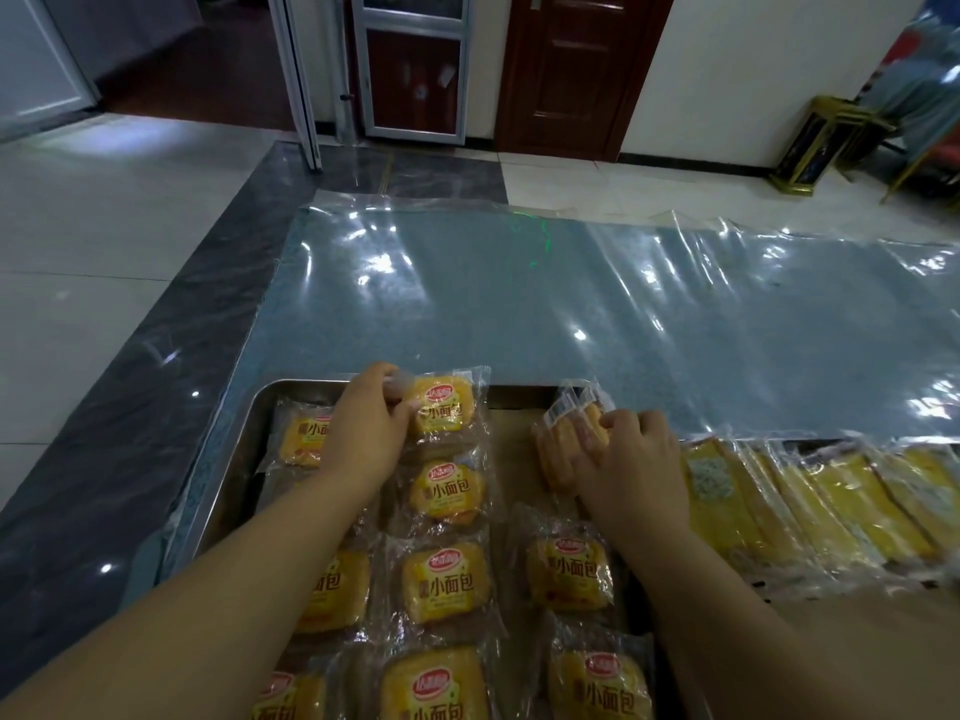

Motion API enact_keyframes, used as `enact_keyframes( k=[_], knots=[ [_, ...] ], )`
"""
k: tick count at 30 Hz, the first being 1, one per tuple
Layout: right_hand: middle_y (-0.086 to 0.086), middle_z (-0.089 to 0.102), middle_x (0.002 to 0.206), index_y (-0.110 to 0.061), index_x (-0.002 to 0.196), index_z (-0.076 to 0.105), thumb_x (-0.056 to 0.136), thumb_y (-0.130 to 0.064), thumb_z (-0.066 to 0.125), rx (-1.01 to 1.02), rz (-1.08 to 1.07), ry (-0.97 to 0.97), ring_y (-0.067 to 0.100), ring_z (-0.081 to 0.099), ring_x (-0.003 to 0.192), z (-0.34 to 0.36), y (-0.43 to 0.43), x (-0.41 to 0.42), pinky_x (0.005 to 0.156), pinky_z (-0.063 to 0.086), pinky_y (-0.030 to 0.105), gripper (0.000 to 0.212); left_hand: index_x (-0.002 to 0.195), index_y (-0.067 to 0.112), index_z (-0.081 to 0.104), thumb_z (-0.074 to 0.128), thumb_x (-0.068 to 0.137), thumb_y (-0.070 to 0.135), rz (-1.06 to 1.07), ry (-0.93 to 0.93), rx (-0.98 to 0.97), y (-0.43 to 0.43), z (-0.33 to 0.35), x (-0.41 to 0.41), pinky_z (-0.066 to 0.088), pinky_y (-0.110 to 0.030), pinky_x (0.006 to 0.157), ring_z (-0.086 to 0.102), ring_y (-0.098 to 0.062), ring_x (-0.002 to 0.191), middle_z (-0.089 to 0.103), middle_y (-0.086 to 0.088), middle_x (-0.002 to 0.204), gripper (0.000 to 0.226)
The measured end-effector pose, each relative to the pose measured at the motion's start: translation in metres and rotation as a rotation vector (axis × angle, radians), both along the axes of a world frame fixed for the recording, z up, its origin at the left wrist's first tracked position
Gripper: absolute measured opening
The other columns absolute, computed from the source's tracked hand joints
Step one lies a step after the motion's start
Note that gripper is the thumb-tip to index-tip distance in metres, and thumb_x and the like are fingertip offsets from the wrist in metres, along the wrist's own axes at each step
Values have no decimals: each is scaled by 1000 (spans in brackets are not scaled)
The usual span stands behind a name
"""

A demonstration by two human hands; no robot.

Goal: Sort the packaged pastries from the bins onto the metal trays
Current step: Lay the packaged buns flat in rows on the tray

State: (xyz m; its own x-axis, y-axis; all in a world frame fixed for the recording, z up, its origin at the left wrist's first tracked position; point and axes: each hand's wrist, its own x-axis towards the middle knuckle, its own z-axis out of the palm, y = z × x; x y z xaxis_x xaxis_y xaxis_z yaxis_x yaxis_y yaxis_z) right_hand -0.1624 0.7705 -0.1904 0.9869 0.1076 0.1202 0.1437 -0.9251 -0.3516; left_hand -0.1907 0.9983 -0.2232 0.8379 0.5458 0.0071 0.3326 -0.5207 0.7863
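— Clear crinkly film, yellow square bun: left hand [363, 433] pinches label-up packet [444, 410], centre frame, at steel tray's [244, 433] far rim.
— Right hand [631, 459]: fingers curled round barcode-up packet [571, 415], just right.

the left hand [363, 433] pinches a yellow bread pack [441, 407] at the far end of the metal tray [270, 402]. the right hand [631, 459] grips a second pack [574, 423], maybe two, barcode side up. long yellow packs [831, 501] lie just beside the tray on the right.
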Motion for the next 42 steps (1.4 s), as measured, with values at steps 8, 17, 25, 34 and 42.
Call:
enact_keyframes(
  k=[8,17,25,34,42],
  knots=[
    [9,46,121,-11,126,46,89,-31,56,-13,-40,29,23,43,109,-1,-2,2,88,39,31,43,133,22,43,64,86,31,26,67,258,-6,1,1,37,-40,100,33,-29,126,37,-10,135,53],
    [-5,53,83,-10,89,71,84,-3,62,252,157,-142,13,50,72,1,-9,-13,58,38,16,13,89,32,56,44,90,52,-296,36,-2,-49,10,-9,51,-31,69,59,-8,76,62,9,83,24],
    [-1,49,121,-21,119,56,87,-26,61,80,57,179,11,50,96,-6,-22,-5,79,43,22,33,102,31,57,43,93,45,-421,147,-167,-78,6,-12,47,-23,58,62,-7,74,62,9,88,22],
    [-2,58,92,-11,91,71,84,-6,63,228,254,-44,10,50,76,-8,-24,-9,62,42,19,12,106,21,53,50,93,37,-219,49,-579,-89,8,2,56,-37,57,68,-18,63,67,-6,88,20],
    [-14,54,87,-23,90,67,79,-14,73,417,163,-4,3,51,78,0,-38,-5,63,40,12,16,93,20,55,54,91,13,-125,-50,-589,-85,10,-6,52,-33,61,66,-18,73,67,-2,84,7]
  ],
)
